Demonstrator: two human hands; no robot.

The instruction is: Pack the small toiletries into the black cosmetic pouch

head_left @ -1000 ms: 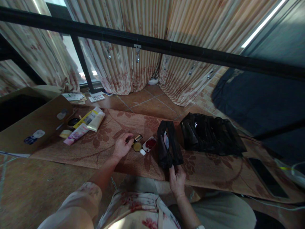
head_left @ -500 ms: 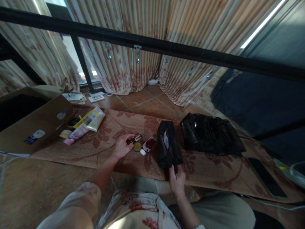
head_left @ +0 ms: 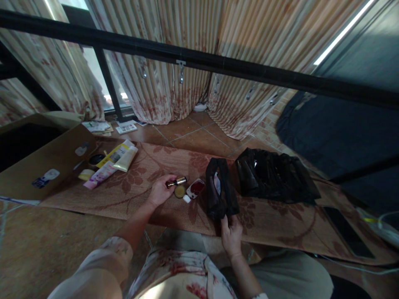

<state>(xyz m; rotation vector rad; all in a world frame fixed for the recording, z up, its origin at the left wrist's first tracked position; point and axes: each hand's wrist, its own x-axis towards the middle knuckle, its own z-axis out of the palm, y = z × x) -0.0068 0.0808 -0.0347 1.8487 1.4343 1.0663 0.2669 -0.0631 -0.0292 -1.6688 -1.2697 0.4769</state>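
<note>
A slim dark tube with a gold band (head_left: 176,182) is pinched at its near end by the left hand (head_left: 160,191), fingers closed on it. Its long axis is laid nearly level, running left to right, with the free end pointed right toward a small black mesh pouch (head_left: 220,193). The tube is held just above a woven mat with a brown leaf pattern (head_left: 131,195), right over a round gold-coloured tin (head_left: 179,191).

The pouch's near edge is gripped by the right hand (head_left: 231,237), fingers clamped on the black fabric. The pouch is stood upright on the mat with its mouth open upward; something pale (head_left: 217,183) is seen inside, too small to identify.

The mat is spread on a floor of reddish-brown tiles (head_left: 199,137). Striped floral curtains (head_left: 174,83) are hung behind, and a black bar (head_left: 218,64) is crossed over the view.

Just right of the tin, a small clear case with red contents (head_left: 196,187) is laid flat, a small white piece (head_left: 186,199) touching its near corner. A larger crumpled black bag (head_left: 274,174) is lying beside the pouch to the right. Well apart on the left, cream and pink squeeze tubes (head_left: 112,164) are lying beside a flattened cardboard box (head_left: 46,166).
</note>
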